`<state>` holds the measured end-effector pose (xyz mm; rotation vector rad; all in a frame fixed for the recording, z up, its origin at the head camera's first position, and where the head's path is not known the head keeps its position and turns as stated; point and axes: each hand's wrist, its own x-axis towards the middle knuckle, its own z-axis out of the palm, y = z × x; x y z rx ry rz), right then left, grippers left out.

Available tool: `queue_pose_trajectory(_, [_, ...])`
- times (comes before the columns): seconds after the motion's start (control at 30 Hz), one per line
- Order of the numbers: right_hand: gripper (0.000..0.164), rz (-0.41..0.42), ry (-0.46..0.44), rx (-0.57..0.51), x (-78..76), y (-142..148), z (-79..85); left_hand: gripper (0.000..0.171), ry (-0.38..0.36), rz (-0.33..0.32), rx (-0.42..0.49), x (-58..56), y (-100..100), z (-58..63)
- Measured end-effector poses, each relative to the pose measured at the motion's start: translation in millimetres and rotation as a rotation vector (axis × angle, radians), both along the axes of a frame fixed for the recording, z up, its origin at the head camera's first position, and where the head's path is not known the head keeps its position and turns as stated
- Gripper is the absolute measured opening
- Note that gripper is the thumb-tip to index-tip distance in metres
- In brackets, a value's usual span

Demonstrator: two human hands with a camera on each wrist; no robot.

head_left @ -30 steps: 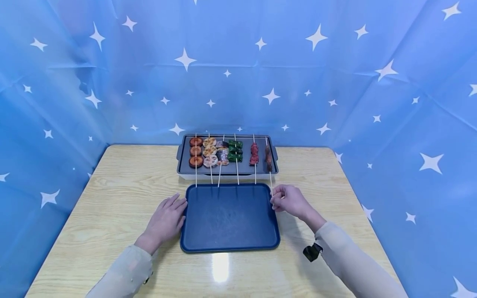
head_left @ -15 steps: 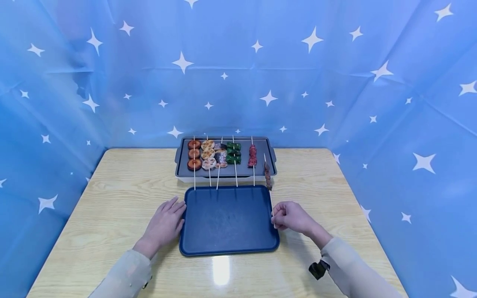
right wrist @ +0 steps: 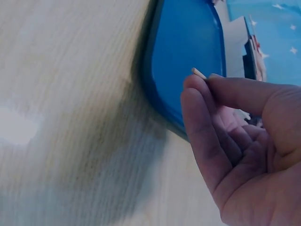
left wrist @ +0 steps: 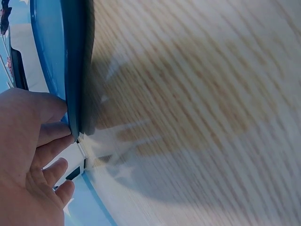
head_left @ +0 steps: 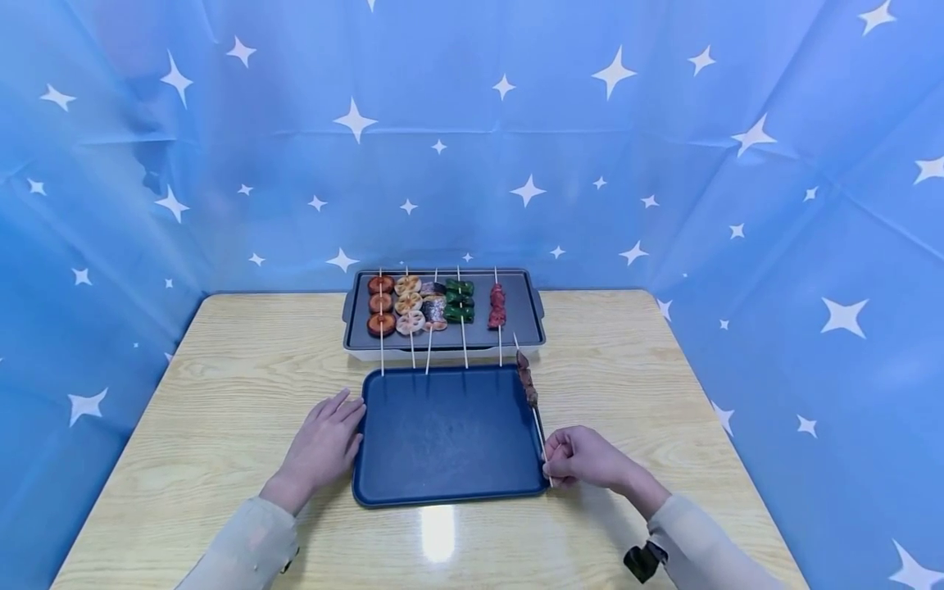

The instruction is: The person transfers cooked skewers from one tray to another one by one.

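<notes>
A dark blue rectangular tray (head_left: 450,442) lies on the table. My right hand (head_left: 590,460) pinches the lower stick end of a brown meat skewer (head_left: 527,381) between thumb and fingers. The meat lies over the tray's right edge, and its tip points toward the grill pan. In the right wrist view, the pale stick end (right wrist: 199,73) pokes out past the fingertips. At the tray's left side, my left hand (head_left: 323,442) has its fingers extended against the rim. The left wrist view shows those fingertips touching the tray wall (left wrist: 75,70).
Behind the tray stands a dark grill pan (head_left: 479,328) on a white base. It carries a red meat skewer (head_left: 497,307), a green pepper skewer (head_left: 460,301), a fish skewer (head_left: 433,308), a lotus root skewer (head_left: 409,303) and a skewer of round brown slices (head_left: 381,303), sticks toward the tray.
My right hand has drawn the brown meat skewer off the grill pan toward me, down along the tray's right edge. My left hand stays at the tray's left side.
</notes>
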<state>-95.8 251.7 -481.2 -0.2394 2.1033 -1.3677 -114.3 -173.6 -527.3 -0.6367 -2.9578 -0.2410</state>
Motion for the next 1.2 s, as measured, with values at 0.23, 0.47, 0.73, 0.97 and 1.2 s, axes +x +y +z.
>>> queue_pose_trajectory(0.23, [0.014,0.031,0.01,0.006,6.1,4.0,-6.8,0.046,-0.006,0.003,-0.009,-0.6,-0.8,-2.9])
queue_pose_trajectory(0.47, [0.008,0.041,-0.006,0.042,12.3,2.4,-8.0,0.046,0.01,-0.001,0.002,-0.6,-0.9,-3.8])
queue_pose_trajectory(0.73, [0.01,0.016,-0.017,0.063,15.2,-0.6,-7.6,0.046,0.026,-0.002,0.013,0.2,-1.5,-4.6])
queue_pose_trajectory(0.97, [0.01,-0.034,-0.028,0.069,13.6,-7.0,-11.2,0.046,0.004,0.004,0.012,0.9,-0.4,-4.5])
queue_pose_trajectory(1.2, [0.013,-0.109,-0.061,0.022,14.9,-15.1,-16.9,0.046,-0.006,0.013,0.016,1.2,0.2,-3.3])
